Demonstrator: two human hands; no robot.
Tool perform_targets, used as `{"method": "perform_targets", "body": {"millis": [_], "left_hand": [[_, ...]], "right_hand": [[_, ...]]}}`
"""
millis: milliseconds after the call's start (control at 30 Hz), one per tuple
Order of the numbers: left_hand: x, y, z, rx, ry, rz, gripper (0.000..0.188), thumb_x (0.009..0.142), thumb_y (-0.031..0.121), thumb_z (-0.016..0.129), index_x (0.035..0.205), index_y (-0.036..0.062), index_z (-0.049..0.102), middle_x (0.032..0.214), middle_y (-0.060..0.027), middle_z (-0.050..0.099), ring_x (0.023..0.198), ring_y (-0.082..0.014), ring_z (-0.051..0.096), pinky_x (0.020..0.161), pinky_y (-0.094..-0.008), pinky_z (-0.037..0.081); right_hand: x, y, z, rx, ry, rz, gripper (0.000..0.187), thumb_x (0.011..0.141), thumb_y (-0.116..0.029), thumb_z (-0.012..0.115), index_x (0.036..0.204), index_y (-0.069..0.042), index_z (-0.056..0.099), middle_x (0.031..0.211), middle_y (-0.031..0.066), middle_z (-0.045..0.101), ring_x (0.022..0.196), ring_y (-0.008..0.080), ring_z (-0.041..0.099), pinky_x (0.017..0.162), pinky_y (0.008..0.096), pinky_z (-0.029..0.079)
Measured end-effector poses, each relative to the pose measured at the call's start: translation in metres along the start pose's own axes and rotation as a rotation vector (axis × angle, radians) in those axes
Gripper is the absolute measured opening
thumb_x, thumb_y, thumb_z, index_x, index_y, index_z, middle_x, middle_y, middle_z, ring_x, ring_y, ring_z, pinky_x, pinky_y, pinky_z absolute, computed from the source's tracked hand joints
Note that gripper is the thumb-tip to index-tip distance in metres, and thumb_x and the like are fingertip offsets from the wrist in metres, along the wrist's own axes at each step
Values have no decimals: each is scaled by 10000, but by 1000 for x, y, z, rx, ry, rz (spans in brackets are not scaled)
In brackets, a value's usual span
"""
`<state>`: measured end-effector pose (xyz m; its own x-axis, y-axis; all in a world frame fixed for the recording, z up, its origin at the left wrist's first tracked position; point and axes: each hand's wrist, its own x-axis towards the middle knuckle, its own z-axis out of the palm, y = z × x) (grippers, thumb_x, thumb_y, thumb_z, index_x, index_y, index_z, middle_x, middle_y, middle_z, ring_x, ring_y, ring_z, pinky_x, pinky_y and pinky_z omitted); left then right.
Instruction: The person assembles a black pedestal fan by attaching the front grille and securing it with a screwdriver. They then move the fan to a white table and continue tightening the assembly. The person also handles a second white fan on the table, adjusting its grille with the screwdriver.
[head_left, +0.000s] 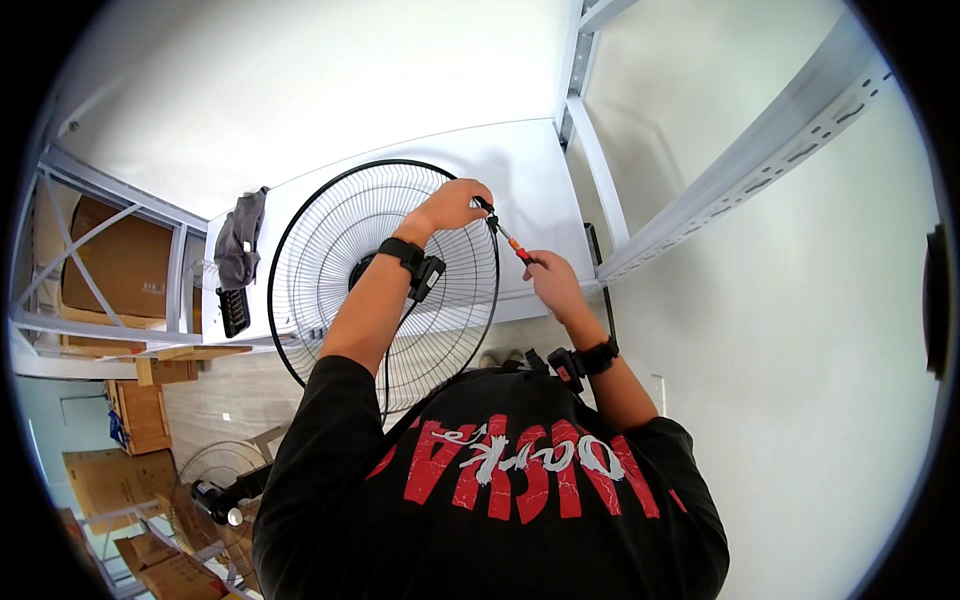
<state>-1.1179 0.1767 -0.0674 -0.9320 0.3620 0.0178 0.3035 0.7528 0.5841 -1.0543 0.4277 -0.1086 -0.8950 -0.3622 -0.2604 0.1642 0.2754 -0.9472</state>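
Observation:
A large round wire fan guard (pixel 335 215) with a black rim lies over the white table. My left hand (pixel 455 205) reaches across it, fingers closed at the rim's upper right edge around a small black clip (pixel 484 204). In my right hand (pixel 556 284) is a screwdriver (pixel 516 246) with an orange and black handle, gripped by the handle. The screwdriver's shaft points up and left, its tip at the black piece on the rim beside my left fingers. Whether the tip sits in a screw is too small to tell.
A dark grey cloth (pixel 240 240) and a black case of small parts (pixel 234 312) lie at the white table's (pixel 540 190) left end. Metal rack posts (pixel 740 160) stand at right. Another fan (pixel 215 495) and several cardboard boxes (pixel 120 485) stand at lower left.

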Motion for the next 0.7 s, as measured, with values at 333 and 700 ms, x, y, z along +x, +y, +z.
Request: {"method": "perform_targets", "body": {"millis": [333,700], "left_hand": [[-2,-6,-1,-3,-17,-14,195,805,105,701,991,57,665,1026,-102,653,998,-286,598,891,-375,475],[1,-13,2,25,-16,-28,212,792,95,707,997,57,671,1029,-108,654,993,-289,601,890,-372,477]], "right_hand": [[5,1,-2,237,-30,87,251,823,-85,508,990,25,659,737,40,619,582,99,471,535,262,370],[11,-4,-5,-107,8,-92,252,839,-88,511,1014,33,647,757,57,634,631,117,523,572,276,405]]}}
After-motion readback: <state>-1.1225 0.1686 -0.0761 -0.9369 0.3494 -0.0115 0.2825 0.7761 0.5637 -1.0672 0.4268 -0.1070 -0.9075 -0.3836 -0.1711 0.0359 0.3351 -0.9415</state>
